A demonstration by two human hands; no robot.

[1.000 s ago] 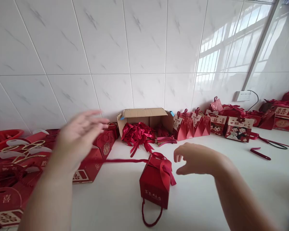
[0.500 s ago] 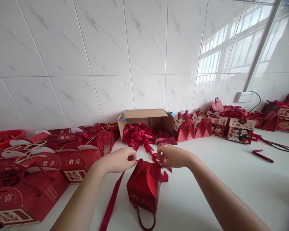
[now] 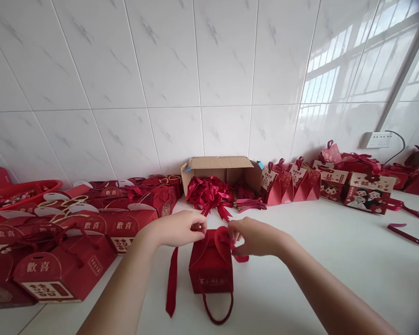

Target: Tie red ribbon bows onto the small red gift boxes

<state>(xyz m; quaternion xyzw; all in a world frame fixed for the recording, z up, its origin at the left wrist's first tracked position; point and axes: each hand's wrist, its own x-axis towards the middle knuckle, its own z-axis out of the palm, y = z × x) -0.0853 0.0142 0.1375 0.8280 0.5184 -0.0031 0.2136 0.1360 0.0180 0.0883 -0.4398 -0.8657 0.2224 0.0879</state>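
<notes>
A small dark red gift box (image 3: 211, 270) stands on the white table with its rounded top flaps folded together. On its near side hangs a twisted red cord handle (image 3: 218, 321). My left hand (image 3: 181, 228) is closed at the left top edge of the box, fingertips pinching the flap there. My right hand (image 3: 256, 235) pinches a red ribbon (image 3: 240, 258) at the right of the flaps, and a short end shows below the fingers. Another ribbon length (image 3: 172, 284) trails on the table left of the box. How it runs under my left hand is hidden.
A cardboard carton (image 3: 221, 163) with red ribbons stands against the tiled wall. Red boxes (image 3: 70, 274) crowd the left side, beside a red basin (image 3: 31, 193). Triangular boxes (image 3: 275, 188) and a picture box (image 3: 370, 193) stand right, near a dark red strip (image 3: 407, 234).
The view has shifted a little left. The box has turned to face me more squarely, and the left ribbon's trailing end has drawn up toward it. Both hands stay at its top.
</notes>
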